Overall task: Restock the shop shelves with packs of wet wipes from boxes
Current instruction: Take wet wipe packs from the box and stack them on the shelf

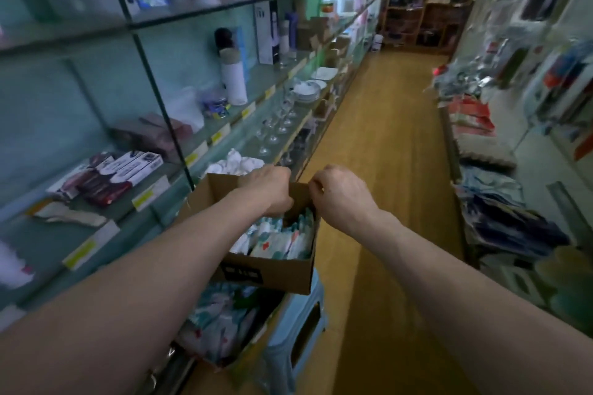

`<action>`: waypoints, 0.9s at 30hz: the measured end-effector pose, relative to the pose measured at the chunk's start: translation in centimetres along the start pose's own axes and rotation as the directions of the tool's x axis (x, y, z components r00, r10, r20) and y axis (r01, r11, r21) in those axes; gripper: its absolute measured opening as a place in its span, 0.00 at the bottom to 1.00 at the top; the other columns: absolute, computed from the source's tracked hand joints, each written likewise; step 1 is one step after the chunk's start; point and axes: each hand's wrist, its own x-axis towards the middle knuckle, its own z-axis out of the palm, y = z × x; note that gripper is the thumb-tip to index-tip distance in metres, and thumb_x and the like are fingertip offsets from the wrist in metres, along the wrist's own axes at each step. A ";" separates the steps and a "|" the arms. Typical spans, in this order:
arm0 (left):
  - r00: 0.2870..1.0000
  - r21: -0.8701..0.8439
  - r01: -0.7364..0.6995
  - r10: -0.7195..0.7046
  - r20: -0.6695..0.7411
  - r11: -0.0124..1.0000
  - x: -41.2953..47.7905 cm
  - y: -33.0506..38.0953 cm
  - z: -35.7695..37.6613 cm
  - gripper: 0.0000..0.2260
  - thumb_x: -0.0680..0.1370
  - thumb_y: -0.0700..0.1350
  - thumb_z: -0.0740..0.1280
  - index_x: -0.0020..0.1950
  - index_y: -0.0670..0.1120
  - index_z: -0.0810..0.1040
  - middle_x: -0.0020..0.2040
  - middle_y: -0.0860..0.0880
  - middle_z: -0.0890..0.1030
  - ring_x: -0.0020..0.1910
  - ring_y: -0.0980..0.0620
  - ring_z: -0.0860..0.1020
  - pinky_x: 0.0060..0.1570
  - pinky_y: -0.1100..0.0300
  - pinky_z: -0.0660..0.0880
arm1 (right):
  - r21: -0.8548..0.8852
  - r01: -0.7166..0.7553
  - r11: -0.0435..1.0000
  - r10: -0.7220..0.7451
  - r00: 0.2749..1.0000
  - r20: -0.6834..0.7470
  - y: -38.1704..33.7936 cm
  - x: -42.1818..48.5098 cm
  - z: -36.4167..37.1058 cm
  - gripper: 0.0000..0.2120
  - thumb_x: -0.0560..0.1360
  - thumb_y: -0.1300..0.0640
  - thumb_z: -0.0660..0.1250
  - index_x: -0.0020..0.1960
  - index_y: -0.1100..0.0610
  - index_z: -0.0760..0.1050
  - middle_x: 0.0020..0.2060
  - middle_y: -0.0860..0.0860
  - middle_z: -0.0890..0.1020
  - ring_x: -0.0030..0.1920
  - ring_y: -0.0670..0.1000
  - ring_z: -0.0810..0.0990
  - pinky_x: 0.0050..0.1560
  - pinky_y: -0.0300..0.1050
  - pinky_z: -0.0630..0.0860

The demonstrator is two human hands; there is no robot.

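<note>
Presumably soft and slippery, packs (282, 242) suit a top-edge grip; right hand (340, 196) pinches the box (272, 277) rim, left hand (268, 187) has fingers hidden inside.

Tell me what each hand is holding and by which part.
The right hand pinches the cardboard box at its far right corner. The left hand curls over the far wall; what it grips is hidden.

Cardboard box (288, 280): plain brown, with one black printed label (242, 272) on its near wall. Wet wipe packs (279, 244) inside the box: white, printed with teal and what appear to be small red motifs. Plastic stool (308, 314) under the box: light blue. Floor (385, 154) right of the box: yellow-brown wood grain. Shelves (45, 240) left of the box: green-tinted glass. Price labels (144, 197) on the shelf edges: yellow on white.
</note>
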 end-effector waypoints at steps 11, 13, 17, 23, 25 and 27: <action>0.953 -0.071 0.245 -0.227 0.200 0.967 6.1 -7.8 6.1 0.22 0.77 0.53 0.65 0.68 0.47 0.70 0.66 0.45 0.73 0.62 0.44 0.74 0.59 0.50 0.74 | 0.040 0.057 0.998 -0.066 0.956 0.287 0.0 6.7 8.8 0.13 0.80 0.57 0.57 0.50 0.60 0.79 0.50 0.57 0.78 0.51 0.58 0.77 0.50 0.52 0.76; 0.936 -0.093 0.252 -0.218 0.276 0.963 7.0 -8.3 7.5 0.21 0.76 0.51 0.66 0.68 0.47 0.71 0.64 0.45 0.74 0.60 0.45 0.75 0.58 0.52 0.74 | -0.003 0.016 1.000 -0.014 0.934 0.358 -0.1 6.9 10.3 0.12 0.80 0.56 0.57 0.52 0.59 0.78 0.51 0.55 0.78 0.51 0.56 0.77 0.48 0.47 0.76; 0.895 -0.176 0.257 -0.165 0.413 0.950 9.2 -8.6 10.1 0.25 0.77 0.50 0.67 0.72 0.45 0.67 0.64 0.44 0.73 0.57 0.46 0.75 0.53 0.56 0.74 | -0.099 -0.022 0.995 0.071 0.847 0.528 0.2 7.4 12.9 0.12 0.81 0.55 0.57 0.57 0.57 0.76 0.54 0.54 0.79 0.54 0.53 0.78 0.50 0.44 0.74; 0.781 -0.260 0.351 -0.128 0.611 0.900 10.2 -9.2 13.9 0.19 0.75 0.48 0.70 0.62 0.40 0.74 0.48 0.45 0.76 0.44 0.48 0.75 0.32 0.61 0.69 | -0.270 -0.105 0.957 0.257 0.737 0.625 0.1 7.1 15.9 0.15 0.79 0.53 0.61 0.64 0.58 0.70 0.61 0.56 0.75 0.61 0.55 0.76 0.54 0.45 0.73; 0.757 -0.285 0.390 -0.129 0.641 0.875 10.2 -9.5 14.4 0.19 0.74 0.51 0.71 0.60 0.43 0.74 0.49 0.44 0.77 0.41 0.49 0.75 0.32 0.61 0.69 | -0.258 -0.166 0.952 0.295 0.727 0.620 -0.3 7.1 16.6 0.15 0.78 0.55 0.62 0.64 0.58 0.70 0.60 0.56 0.75 0.59 0.55 0.76 0.53 0.45 0.73; 0.741 -0.330 0.449 -0.139 0.657 0.830 10.4 -9.8 14.8 0.19 0.73 0.51 0.70 0.59 0.43 0.75 0.48 0.44 0.77 0.41 0.48 0.74 0.34 0.61 0.70 | -0.162 -0.304 0.939 0.337 0.715 0.612 -0.4 7.5 17.0 0.15 0.77 0.57 0.64 0.63 0.58 0.71 0.59 0.56 0.76 0.59 0.55 0.76 0.55 0.46 0.73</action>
